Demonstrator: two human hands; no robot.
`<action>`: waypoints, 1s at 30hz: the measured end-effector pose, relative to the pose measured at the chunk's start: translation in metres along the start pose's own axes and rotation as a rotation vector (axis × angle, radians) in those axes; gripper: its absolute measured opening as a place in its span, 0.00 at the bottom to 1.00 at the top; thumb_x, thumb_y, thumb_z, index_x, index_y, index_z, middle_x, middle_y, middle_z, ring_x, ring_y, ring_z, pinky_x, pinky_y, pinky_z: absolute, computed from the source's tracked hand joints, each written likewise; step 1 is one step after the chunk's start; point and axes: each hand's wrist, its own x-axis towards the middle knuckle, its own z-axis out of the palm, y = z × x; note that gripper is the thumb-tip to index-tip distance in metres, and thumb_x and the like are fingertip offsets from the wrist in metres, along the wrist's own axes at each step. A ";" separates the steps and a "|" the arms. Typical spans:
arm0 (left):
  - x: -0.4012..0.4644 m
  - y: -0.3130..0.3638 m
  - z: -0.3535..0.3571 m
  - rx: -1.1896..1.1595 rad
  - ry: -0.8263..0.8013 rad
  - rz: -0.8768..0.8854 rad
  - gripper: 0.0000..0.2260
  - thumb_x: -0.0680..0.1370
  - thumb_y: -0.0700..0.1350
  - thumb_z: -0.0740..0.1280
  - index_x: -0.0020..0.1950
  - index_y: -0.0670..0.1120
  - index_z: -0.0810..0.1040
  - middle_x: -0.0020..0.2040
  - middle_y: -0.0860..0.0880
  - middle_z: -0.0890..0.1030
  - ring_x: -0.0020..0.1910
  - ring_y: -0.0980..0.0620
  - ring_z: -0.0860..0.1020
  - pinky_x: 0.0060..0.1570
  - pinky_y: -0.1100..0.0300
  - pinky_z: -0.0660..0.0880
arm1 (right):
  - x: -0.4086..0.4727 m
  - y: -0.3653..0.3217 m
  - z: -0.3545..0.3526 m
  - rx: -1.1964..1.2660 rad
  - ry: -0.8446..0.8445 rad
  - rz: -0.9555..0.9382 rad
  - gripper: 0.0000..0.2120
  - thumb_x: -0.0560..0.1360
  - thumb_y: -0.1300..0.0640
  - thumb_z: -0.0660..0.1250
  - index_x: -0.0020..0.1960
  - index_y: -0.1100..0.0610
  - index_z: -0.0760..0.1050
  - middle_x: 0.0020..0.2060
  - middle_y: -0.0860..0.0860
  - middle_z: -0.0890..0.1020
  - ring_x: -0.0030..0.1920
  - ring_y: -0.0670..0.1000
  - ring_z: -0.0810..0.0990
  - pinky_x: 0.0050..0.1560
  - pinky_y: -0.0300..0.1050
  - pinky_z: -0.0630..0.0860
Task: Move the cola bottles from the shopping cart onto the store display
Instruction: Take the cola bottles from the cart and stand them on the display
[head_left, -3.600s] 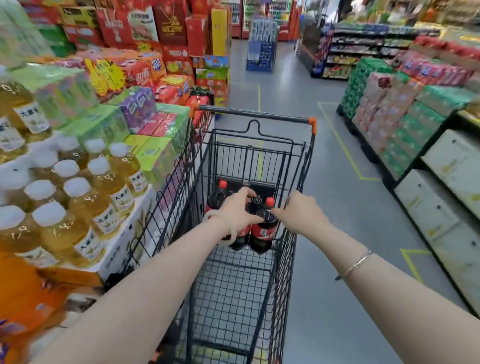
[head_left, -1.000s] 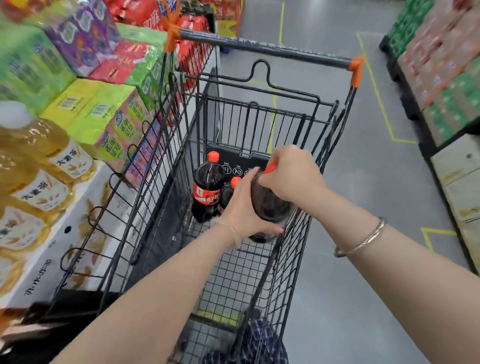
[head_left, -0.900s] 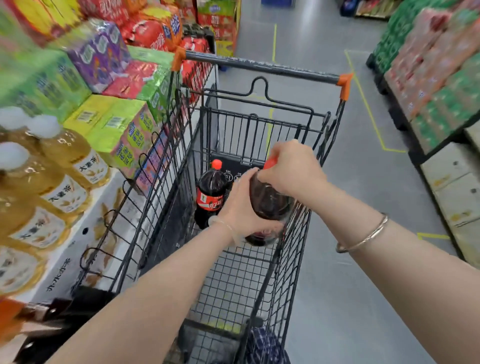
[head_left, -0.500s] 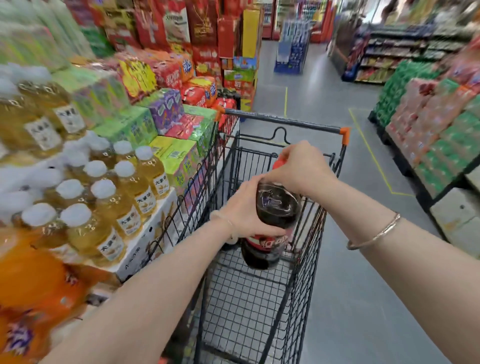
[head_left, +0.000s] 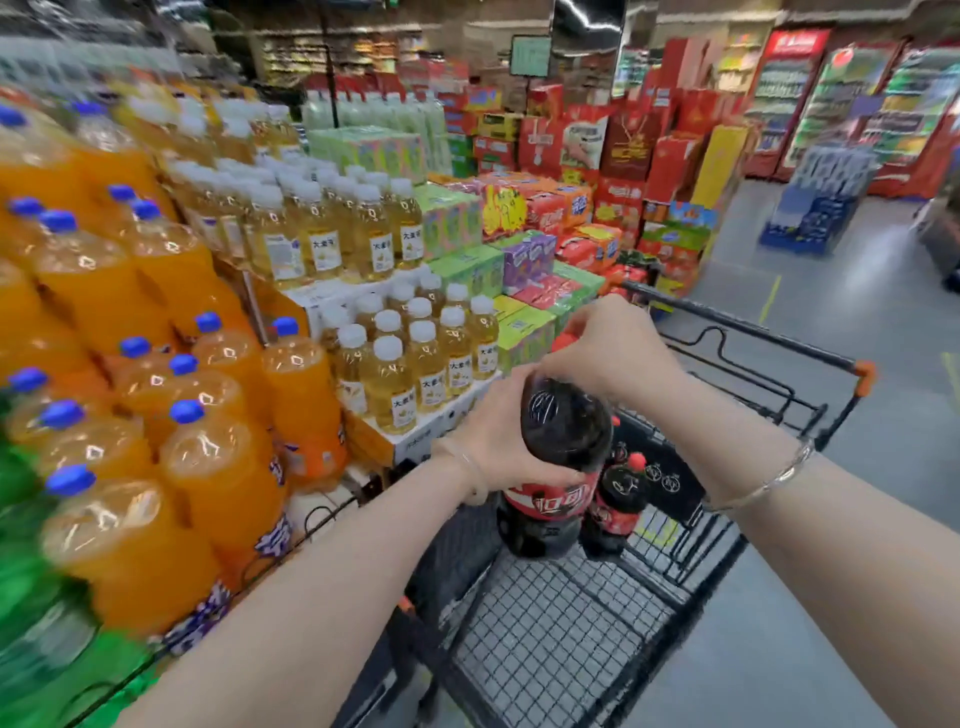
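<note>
Step in hand: a cola bottle (head_left: 563, 441) is being carried upright over the shopping cart (head_left: 561, 639), above its basket floor.
Left hand (head_left: 501, 441): gripping the bottle's body just above the red label, fingers wrapping round it, apparently taking the weight.
Right hand (head_left: 615, 345): closing over the neck and red cap, likely steadying the top.
Remaining stock: a second cola bottle (head_left: 618, 506) is standing in the cart, just right of the held one.
Store display (head_left: 291, 332): lying to the left; orange soda bottles (head_left: 208, 467) near, pale tea bottles (head_left: 415, 358) farther.
Writing: white characters are showing on the held bottle's red label; tea labels are carrying Chinese characters too small to read reliably.
</note>
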 end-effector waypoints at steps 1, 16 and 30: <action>-0.017 0.000 -0.006 0.007 0.035 -0.026 0.46 0.55 0.60 0.79 0.67 0.54 0.61 0.63 0.54 0.71 0.64 0.54 0.71 0.65 0.49 0.69 | -0.008 -0.009 0.005 0.010 -0.031 -0.036 0.12 0.67 0.53 0.74 0.36 0.60 0.75 0.28 0.52 0.73 0.30 0.52 0.72 0.27 0.40 0.67; -0.268 -0.010 -0.122 0.192 0.465 -0.400 0.48 0.53 0.61 0.78 0.68 0.53 0.60 0.63 0.50 0.73 0.65 0.52 0.71 0.67 0.51 0.68 | -0.141 -0.181 0.094 0.057 -0.330 -0.522 0.16 0.67 0.51 0.74 0.30 0.58 0.70 0.28 0.51 0.72 0.31 0.52 0.72 0.29 0.43 0.66; -0.549 0.003 -0.259 0.397 0.761 -0.589 0.44 0.54 0.58 0.80 0.65 0.54 0.63 0.58 0.49 0.74 0.60 0.52 0.73 0.62 0.51 0.71 | -0.341 -0.386 0.177 0.223 -0.480 -0.793 0.16 0.66 0.49 0.74 0.43 0.62 0.80 0.35 0.54 0.78 0.38 0.56 0.75 0.37 0.42 0.68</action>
